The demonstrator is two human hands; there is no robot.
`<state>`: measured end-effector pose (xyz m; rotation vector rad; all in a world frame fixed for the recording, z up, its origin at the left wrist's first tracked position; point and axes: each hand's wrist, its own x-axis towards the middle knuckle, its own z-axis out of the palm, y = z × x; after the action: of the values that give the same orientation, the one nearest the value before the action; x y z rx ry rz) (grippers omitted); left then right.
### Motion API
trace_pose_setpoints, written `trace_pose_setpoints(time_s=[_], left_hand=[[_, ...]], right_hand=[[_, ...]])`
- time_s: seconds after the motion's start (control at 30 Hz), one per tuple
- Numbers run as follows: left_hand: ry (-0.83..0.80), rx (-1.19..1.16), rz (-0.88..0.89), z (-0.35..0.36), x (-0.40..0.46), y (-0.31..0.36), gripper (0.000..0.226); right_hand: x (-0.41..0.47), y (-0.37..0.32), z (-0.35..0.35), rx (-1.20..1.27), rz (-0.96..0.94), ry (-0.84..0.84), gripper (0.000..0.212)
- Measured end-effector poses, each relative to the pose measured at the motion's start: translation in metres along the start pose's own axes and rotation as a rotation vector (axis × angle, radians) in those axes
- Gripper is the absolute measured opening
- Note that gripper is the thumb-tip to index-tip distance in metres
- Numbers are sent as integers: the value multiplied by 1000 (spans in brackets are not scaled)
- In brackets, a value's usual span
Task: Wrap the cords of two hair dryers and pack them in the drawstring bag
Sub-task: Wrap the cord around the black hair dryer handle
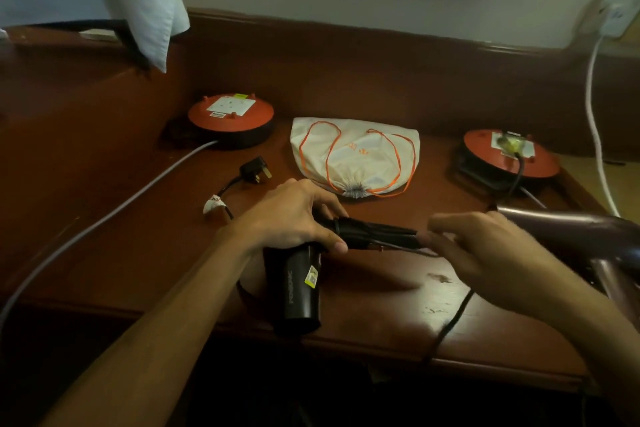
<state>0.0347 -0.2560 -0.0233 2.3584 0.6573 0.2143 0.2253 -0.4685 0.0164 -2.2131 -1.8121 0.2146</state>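
Left hand (294, 215) fingers clamp the black hair dryer (299, 288) on the counter (381, 305), pinning cord (377, 234) loops to its handle; right hand (485, 246) fingers, blurred, seem to pinch the cord. Wrapping continues; next comes the trailing plug (254, 170). The drawstring bag (353, 156) lies cinched beyond.

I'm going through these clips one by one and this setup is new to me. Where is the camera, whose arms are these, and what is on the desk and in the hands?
There is no robot here. One wide-angle camera sits on a person's head, looking forward and down at their own arms. The left hand grips a black hair dryer at its folded handle, where cord is wound. The right hand pinches that cord; blur hides exactly how. On the wooden desk lie a closed white drawstring bag with orange strings, a loose black plug, two red extension reels, and a second, brownish dryer at the right edge.
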Motion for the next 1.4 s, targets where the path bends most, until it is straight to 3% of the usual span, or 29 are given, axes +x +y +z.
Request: trace_pose_setpoints(time_s=[0.17,0.33,0.5,0.63,0.67,0.73,0.8,0.93,1.07,1.23,1.4], left_hand=[[43,-190,17,-11,-1,-15,43],[47,-237,43,-10,-7,-15,40],[71,-306,47,-12,-13,-12,26],[57,-287,76,-10,-10,-13,24],[60,-283,90,-9,-10,-13,23],[68,-257,107,-8,-10,-11,22],[57,-229,119,-8,-10,-7,23],[-16,-167,95,-8,-12,2,29],[-76,-47,41,-5,-14,8,36],[-28,169,45,0,-14,17,46],[-53,358,0,7,-6,26,57]], right_hand=[[-9,-31,47,348,-160,-57,24],[6,-25,80,19,-203,-44,43],[20,-24,86,-47,-168,-62,37],[32,6,98,107,-171,227,26],[39,18,101,139,-131,229,22],[56,34,99,229,20,99,13],[75,42,95,207,56,-28,8],[107,30,84,133,13,-123,35],[123,21,78,234,-34,-126,55],[131,10,58,242,-69,-106,55],[126,-9,42,256,-148,-150,38]])
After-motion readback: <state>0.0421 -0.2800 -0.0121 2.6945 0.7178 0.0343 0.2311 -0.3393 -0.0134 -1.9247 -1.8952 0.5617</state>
